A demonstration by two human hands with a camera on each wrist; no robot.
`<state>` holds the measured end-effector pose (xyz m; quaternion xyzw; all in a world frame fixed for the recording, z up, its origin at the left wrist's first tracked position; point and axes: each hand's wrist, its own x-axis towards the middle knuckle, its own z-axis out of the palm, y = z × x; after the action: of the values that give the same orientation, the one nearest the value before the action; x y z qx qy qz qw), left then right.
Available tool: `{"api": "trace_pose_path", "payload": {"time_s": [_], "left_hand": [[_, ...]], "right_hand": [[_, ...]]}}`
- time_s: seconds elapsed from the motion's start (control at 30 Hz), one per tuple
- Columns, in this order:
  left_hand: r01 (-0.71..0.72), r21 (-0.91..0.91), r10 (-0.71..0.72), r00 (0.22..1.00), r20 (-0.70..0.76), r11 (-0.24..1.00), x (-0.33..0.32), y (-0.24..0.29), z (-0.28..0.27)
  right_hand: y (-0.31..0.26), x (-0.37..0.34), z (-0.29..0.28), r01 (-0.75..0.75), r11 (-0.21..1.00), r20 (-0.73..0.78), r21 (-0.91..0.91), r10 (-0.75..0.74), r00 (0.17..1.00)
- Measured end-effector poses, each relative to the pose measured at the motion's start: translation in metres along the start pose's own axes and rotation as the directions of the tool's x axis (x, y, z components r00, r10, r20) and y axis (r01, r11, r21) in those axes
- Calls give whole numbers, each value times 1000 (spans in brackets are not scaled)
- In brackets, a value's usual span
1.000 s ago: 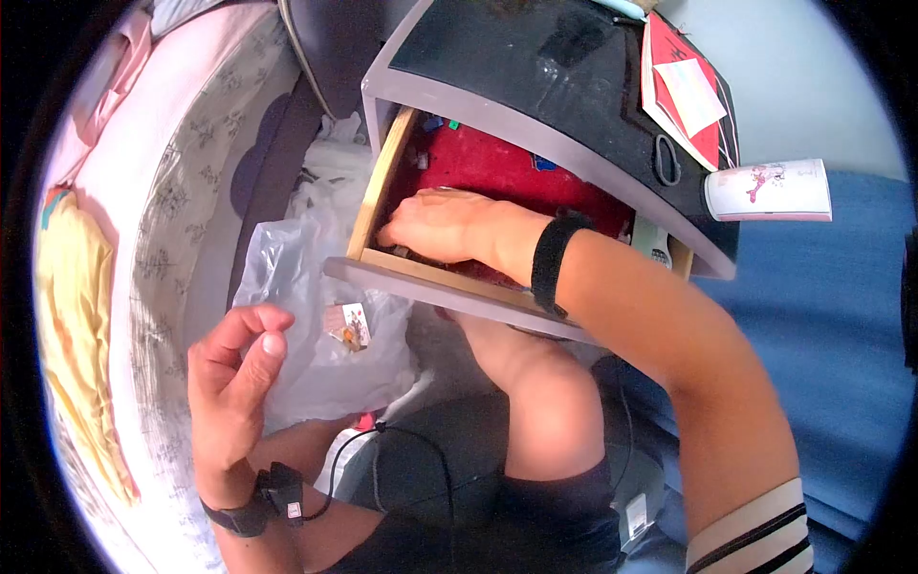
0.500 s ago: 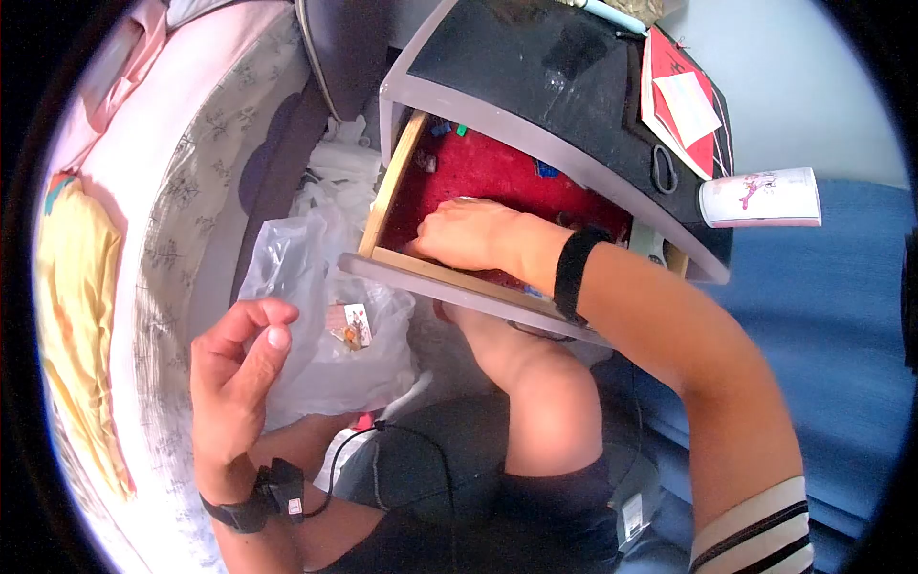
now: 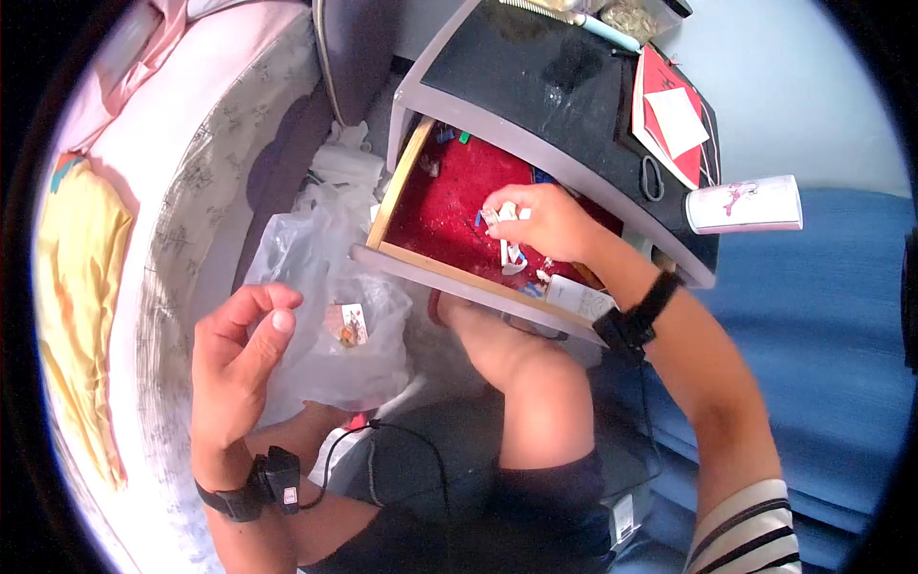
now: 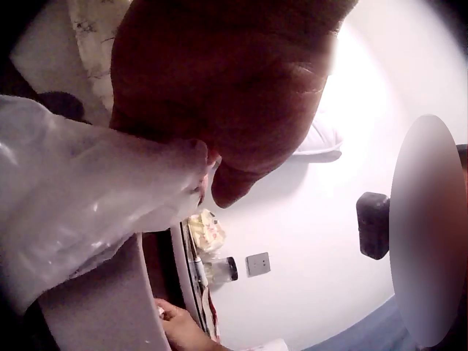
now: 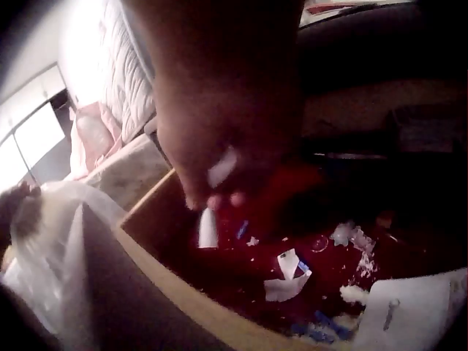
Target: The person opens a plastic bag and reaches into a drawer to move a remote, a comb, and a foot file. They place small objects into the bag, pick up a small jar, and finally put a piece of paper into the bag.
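My left hand (image 3: 234, 368) pinches the rim of a translucent plastic bag (image 3: 359, 378), which hangs beside the drawer; a small printed card (image 3: 354, 323) lies in it. Over the open drawer (image 3: 459, 271) with its red lining (image 3: 449, 201), my right hand (image 3: 550, 222) holds small white scraps (image 3: 504, 214) between thumb and fingers. In the right wrist view a white piece (image 5: 208, 229) sticks out below the fingertips. Torn paper (image 5: 287, 287), crumbs and blue bits (image 5: 322, 327) lie on the red lining, near a white box-like item (image 5: 409, 311).
The black cabinet top (image 3: 535, 72) carries a red booklet (image 3: 669, 120), a dark loop (image 3: 651, 178) and a white printed cup (image 3: 746, 205) on its side. A bed (image 3: 182, 172) with a yellow cloth (image 3: 86, 306) stands at left, and a blue curtain-like cloth (image 3: 822, 306) is at right.
My right hand has risen from the drawer's front left corner and moved right, now with white scraps in its fingers. My left hand stays nearly still at the bag.
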<state>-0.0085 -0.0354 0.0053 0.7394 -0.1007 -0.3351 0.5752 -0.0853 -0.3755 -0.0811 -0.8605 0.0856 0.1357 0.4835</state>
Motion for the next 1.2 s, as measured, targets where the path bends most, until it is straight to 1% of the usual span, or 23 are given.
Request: {"api": "trace_pose_path", "payload": {"time_s": [0.03,0.13,0.17,0.27,0.3,0.4,0.5,0.6,0.67,0.73,0.77,0.8,0.87,0.9,0.97,1.07,1.1,1.17,1.2], "left_hand": [[-2,-2,2,1000,2,1000,-1,0,-1],[-16,13,16,1000,-9,1000,-3,-1,-4],[-28,14,28,1000,-13,1000,-3,-1,-4],[-44,11,45,999,-11,999,-4,-1,-6],[-38,4,38,999,-5,999,-5,-1,-8],[-36,-19,36,999,2,999,-7,-1,-10],[-45,-58,45,999,4,997,-11,-3,-14],[-57,-126,60,998,17,990,-18,-2,-18],[-86,-175,95,995,42,981,-21,-4,-21],[-126,-216,144,987,69,968,-22,-8,-28],[-91,-258,110,992,59,962,-25,-6,-29],[-99,-273,120,991,61,957,-27,-7,-30],[-113,-306,138,989,60,945,-28,-9,-33],[-114,-279,133,990,49,954,-29,-10,-35],[-129,-285,157,985,77,950,-31,-13,-38],[-131,-290,160,984,80,948,-34,-20,-44],[-139,-305,167,984,68,942,-33,-22,-46],[-164,-329,180,983,20,930,-33,-20,-45],[-173,-327,185,983,5,929,-32,-20,-46]], "right_hand": [[-14,-8,-3,-67,996,25,51,65,998],[-48,-27,-15,-178,969,119,173,158,980],[-54,-32,-19,-250,941,141,227,222,965],[-62,-43,-23,-289,881,203,376,226,953],[-62,-47,-23,-285,879,208,382,219,953],[-70,-51,-19,-262,830,198,493,186,962],[-92,-52,-11,-235,864,195,444,163,967],[-132,-49,22,-160,899,208,407,79,975],[-133,-33,62,45,951,297,307,-140,945],[-138,-16,102,31,995,388,96,-66,919],[-131,-4,125,92,994,349,61,-108,931],[-120,9,149,151,988,312,24,-151,938],[-101,32,192,160,985,223,-70,-141,965],[-103,39,201,144,984,230,-109,-116,966],[-107,51,218,114,976,242,-188,-67,968],[-90,56,262,102,994,111,-45,-97,989],[-86,53,273,164,986,131,-35,-158,979],[-87,39,287,101,995,16,-27,-101,995],[-85,37,284,82,993,34,-83,-80,996]]}}
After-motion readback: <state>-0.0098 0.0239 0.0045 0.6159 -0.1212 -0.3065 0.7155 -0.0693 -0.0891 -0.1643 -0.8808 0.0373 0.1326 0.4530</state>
